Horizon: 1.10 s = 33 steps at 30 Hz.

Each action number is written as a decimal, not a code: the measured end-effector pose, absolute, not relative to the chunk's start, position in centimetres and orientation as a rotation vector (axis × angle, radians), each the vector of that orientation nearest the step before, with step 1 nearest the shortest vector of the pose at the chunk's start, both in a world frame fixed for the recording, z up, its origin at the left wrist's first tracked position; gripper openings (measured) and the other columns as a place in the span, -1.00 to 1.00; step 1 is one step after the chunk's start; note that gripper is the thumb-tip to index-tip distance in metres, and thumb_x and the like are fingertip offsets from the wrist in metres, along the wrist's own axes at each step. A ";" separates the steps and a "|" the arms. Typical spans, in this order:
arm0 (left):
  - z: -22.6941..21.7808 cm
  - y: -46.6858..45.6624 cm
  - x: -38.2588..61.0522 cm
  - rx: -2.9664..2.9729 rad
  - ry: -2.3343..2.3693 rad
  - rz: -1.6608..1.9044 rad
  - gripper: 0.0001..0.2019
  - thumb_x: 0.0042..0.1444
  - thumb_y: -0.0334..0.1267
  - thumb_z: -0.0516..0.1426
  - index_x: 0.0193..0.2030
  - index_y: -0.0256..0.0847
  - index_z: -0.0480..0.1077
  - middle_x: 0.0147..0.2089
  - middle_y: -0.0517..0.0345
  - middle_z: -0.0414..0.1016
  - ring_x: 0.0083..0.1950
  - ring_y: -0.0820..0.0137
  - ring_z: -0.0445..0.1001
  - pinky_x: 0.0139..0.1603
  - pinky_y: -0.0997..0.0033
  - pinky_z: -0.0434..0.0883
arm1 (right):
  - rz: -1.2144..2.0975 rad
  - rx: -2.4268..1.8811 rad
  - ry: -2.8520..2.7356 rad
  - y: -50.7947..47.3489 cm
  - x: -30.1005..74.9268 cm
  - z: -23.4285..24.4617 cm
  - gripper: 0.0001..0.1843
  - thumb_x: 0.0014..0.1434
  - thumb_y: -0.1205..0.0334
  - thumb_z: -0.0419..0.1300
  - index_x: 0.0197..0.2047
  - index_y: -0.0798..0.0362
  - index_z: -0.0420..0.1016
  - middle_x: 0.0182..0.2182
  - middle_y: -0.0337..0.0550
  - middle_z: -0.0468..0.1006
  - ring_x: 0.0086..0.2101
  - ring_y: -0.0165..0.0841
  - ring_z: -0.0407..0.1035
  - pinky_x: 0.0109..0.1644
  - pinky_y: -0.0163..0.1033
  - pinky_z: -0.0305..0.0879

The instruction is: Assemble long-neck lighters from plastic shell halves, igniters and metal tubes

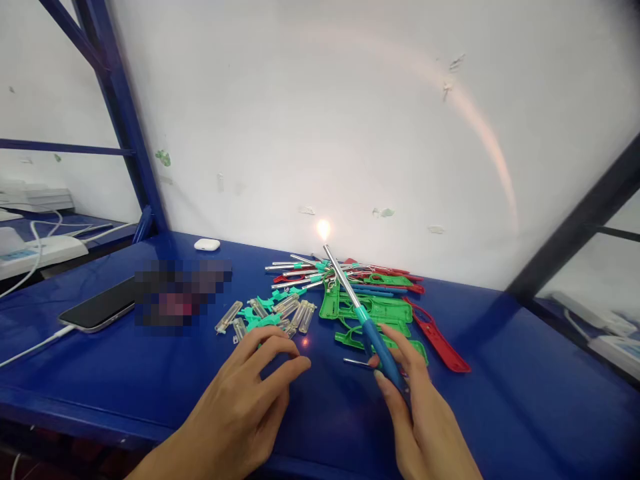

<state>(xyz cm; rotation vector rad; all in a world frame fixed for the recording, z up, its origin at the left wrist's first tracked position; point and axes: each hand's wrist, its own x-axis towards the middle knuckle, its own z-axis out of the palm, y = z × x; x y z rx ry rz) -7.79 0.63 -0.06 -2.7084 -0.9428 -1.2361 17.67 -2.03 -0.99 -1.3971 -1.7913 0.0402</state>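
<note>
My right hand (415,393) grips a blue long-necked lighter (381,350), its metal tube tilted up and away to the left. A flame (324,230) burns at the tube's tip. My left hand (263,387) hovers over the table with fingers loosely bent and apart, holding nothing. Just beyond it lie several clear fuel cartridges (306,316) and turquoise plastic parts (265,321). Behind the lighter are green handle shells (395,310), a red handle shell (443,343) and a pile of metal lighter tubes (300,270). A thin metal piece (356,363) lies beside the blue handle.
The blue table (165,387) meets a white wall (310,120) at the back. On the left are a phone (100,305) with a charging cable (37,345) and a white earbud case (207,245). Blue metal posts (117,100) frame both sides. A patch at left is blurred.
</note>
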 end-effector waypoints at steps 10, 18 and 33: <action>0.1 0.7 -7.8 -2.716 -0.922 -1.233 -0.63 0.37 -0.66 -0.02 0.09 -0.22 0.45 0.02 0.00 0.44 0.19 0.28 0.33 0.22 0.31 0.45 | -0.061 -1.381 -1.827 -2.1 18.0 -0.9 -0.50 0.53 0.21 -0.05 0.47 -0.22 0.14 0.05 -0.21 0.74 -0.05 -0.31 0.69 -0.13 -0.35 0.65; -0.1 0.5 -8.0 -2.747 -0.926 -1.203 -0.62 0.38 -0.66 -0.04 0.10 -0.21 0.43 0.03 -0.01 0.47 0.19 0.27 0.36 0.23 0.23 0.46 | -0.248 -1.449 -1.810 -2.2 18.9 -1.6 -0.50 0.52 0.20 -0.05 0.47 -0.14 0.18 0.13 -0.07 0.69 -0.04 -0.22 0.69 -0.24 -0.33 0.66; 0.2 0.5 -7.8 -2.703 -0.924 -1.200 -0.67 0.35 -0.64 -0.01 0.02 -0.22 0.47 -0.01 0.01 0.49 0.17 0.27 0.39 0.21 0.28 0.47 | -0.216 -1.609 -1.556 -2.7 24.9 -2.1 -0.43 0.43 -0.12 0.08 0.42 -0.19 0.32 0.15 -0.01 0.59 -0.11 -0.08 0.64 -0.26 -0.11 0.60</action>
